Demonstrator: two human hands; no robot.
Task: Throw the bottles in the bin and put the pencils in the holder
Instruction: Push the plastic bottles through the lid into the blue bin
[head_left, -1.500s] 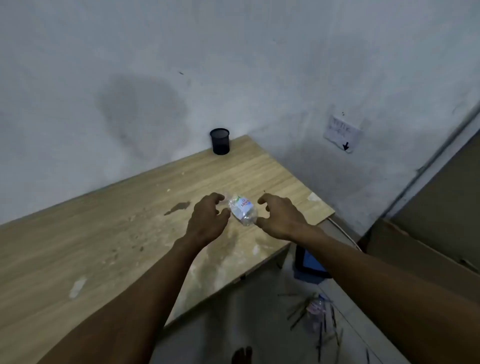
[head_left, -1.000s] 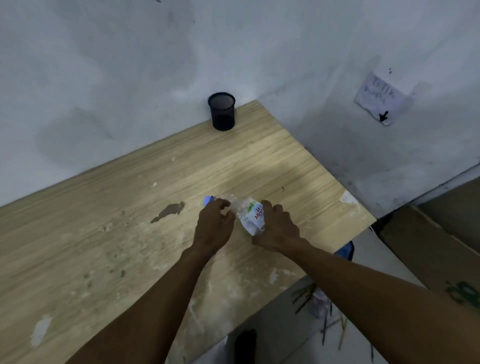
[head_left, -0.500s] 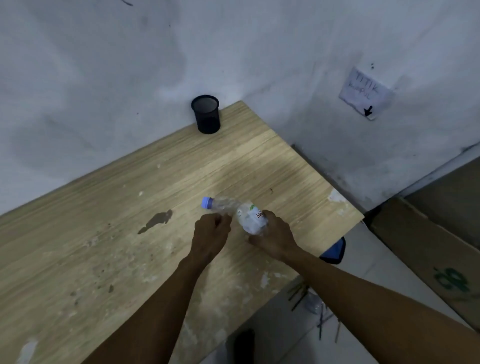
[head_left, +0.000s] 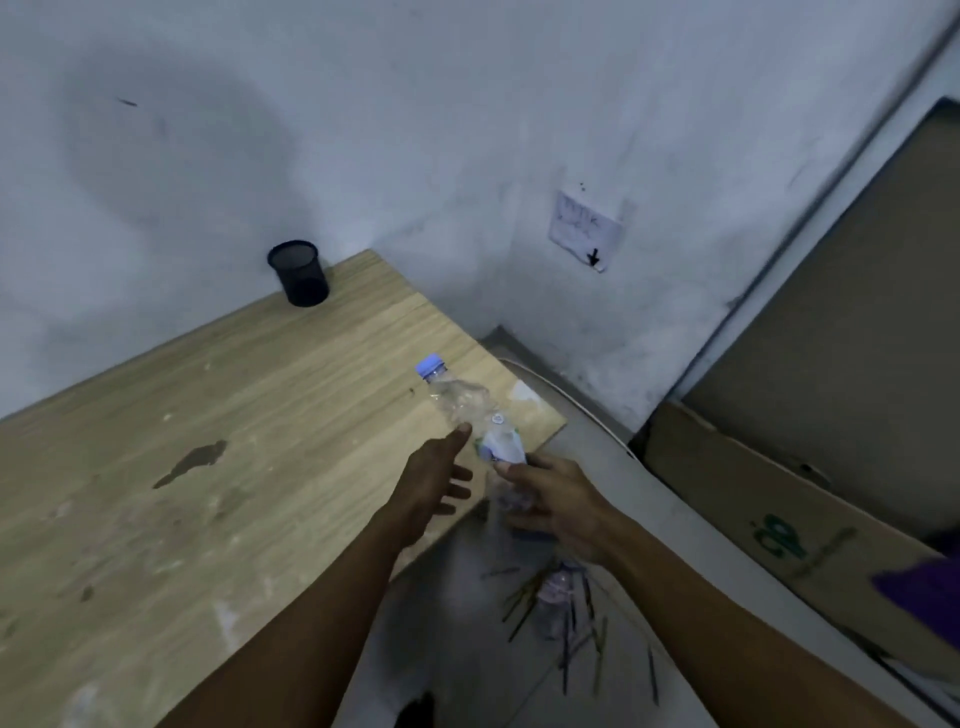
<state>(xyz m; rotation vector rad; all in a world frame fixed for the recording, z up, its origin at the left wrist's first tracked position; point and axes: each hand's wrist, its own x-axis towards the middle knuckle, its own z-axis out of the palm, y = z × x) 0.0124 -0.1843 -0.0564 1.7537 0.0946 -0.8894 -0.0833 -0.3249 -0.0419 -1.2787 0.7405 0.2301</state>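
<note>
A crumpled clear plastic bottle with a blue cap is held over the near right corner of the wooden table. My right hand grips its lower end. My left hand is beside it with fingers spread, its fingertip touching the bottle's side. A black mesh pencil holder stands at the table's far corner by the wall. Several pencils lie scattered on the floor below, around a second clear bottle. No bin is in view.
A cardboard box leans against the wall at the right. A paper note with an arrow is stuck on the wall. The table's right edge drops to a grey floor.
The bottle has been lifted off the table and carried right toward the table's corner. My left hand has opened and let go of it; my right hand still holds it.
</note>
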